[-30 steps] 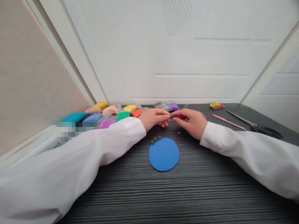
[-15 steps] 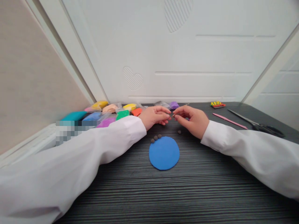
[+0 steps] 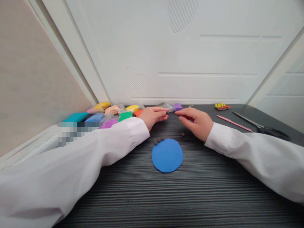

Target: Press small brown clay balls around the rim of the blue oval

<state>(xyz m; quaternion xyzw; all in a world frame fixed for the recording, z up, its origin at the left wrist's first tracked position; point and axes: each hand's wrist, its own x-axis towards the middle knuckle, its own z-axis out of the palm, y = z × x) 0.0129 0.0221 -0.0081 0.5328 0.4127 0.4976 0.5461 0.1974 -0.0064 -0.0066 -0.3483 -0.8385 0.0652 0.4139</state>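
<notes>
Two gaps to note: your left hand point(image 3: 154, 117) is now drawn away from your right hand point(image 3: 197, 123), where the fingertips nearly met before. Left fingers lie extended together, grip contents indeterminable; right thumb and forefinger are parted. Clear bags point(image 3: 166, 105) at the table's point(image 3: 180, 198) rear contain coloured clay point(image 3: 125, 116). Your blue disc point(image 3: 167, 155) lies centrally, three grey balls point(image 3: 159, 140) at its far-left rim.

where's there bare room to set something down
Widest: the table nearer than the blue disc, between left sleeve and right sleeve. Smaller patches flank the disc. Crowded: far left, with bags; far right, with scissors and pink tool.
</notes>
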